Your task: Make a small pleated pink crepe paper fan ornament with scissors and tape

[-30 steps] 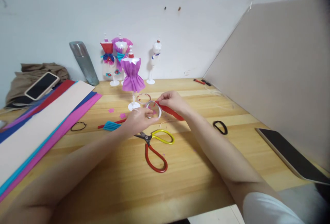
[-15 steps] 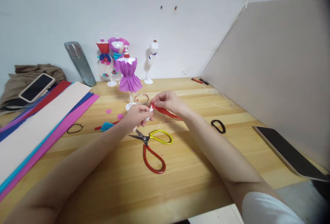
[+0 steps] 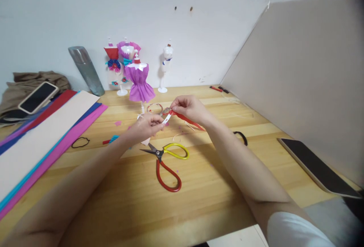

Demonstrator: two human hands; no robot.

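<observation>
My left hand (image 3: 146,127) is closed around one end of a small white strip (image 3: 167,118) with faint red marks. My right hand (image 3: 188,108) pinches a strip of red crepe paper (image 3: 190,122) at the strip's other end; the paper trails off to the right under my wrist. The red paper and white strip meet between my fingertips, and I cannot tell whether they are joined. Below my hands lie scissors (image 3: 158,154) with one red and one yellow handle, blades apart. A dress form (image 3: 139,82) in a purple paper dress stands just beyond my left hand.
More small dress forms (image 3: 113,59) stand by the wall, with a bottle (image 3: 87,71) leaning beside them. Coloured paper sheets (image 3: 57,129) and a phone (image 3: 39,97) lie at left. A dark tablet-like slab (image 3: 315,165), a black band (image 3: 241,138) and a wire roll (image 3: 155,108) are also on the table.
My right hand has shifted slightly up and right with the red paper. More of the white strip now shows between my hands, and my left hand has moved slightly left.
</observation>
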